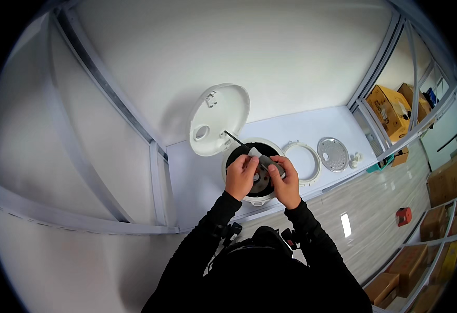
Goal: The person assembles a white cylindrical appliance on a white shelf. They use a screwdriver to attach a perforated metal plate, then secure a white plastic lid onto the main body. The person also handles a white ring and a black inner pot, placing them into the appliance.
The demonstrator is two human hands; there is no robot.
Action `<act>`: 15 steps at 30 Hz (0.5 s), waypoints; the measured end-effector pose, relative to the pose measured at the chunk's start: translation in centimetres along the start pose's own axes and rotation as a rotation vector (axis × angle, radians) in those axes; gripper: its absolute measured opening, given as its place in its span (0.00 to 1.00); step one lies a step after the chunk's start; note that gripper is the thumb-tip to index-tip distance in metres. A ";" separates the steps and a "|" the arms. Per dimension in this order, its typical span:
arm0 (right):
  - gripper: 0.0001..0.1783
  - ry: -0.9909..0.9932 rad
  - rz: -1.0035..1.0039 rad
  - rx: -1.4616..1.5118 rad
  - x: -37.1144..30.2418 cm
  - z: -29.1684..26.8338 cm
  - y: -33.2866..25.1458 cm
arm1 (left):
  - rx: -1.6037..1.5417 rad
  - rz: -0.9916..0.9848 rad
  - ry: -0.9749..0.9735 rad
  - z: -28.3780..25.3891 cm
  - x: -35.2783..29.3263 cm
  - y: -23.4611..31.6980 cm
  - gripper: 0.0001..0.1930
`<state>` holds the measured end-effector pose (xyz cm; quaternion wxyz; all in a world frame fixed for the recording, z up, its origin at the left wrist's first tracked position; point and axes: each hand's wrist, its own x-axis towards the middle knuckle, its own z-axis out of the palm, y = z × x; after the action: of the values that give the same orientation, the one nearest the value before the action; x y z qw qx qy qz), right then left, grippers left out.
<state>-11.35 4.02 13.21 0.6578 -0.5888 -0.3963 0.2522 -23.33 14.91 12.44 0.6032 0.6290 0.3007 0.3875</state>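
A white rice cooker (225,175) stands on the white table with its round lid (223,112) swung up behind it. In my right hand (287,182) is the grey handle of a screwdriver (276,168), which lies across the cooker's dark opening. Its long thin shaft reaches up and left, and the tip is at the lower edge of the lid's inside, near the hinge. My left hand (241,177) is closed on the front of the same tool, close to its pale collar. Both hands cover part of the cooker's inside.
Right of the cooker lie a white ring (318,175), a round perforated metal plate (334,155) and several small white parts (354,160). A metal frame post (121,101) rises on the left. Cardboard boxes (390,112) stand beyond the table; a red object (403,216) is on the floor.
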 end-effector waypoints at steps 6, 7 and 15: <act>0.29 -0.027 -0.407 -0.294 0.4 -0.1 -0.5 | -0.047 -0.030 -0.009 0.0 0.3 -0.8 0.20; 0.30 -0.024 -0.321 -0.226 0.2 0.1 -0.9 | -0.046 -0.035 -0.005 0.0 0.4 -0.9 0.20; 0.28 -0.098 -0.256 -0.269 0.2 0.2 -1.1 | 0.151 0.001 0.024 0.1 0.0 0.3 0.22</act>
<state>-11.56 4.07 14.34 0.5796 -0.6034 -0.5296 0.1396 -23.28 14.83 12.77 0.5503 0.6680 0.3361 0.3714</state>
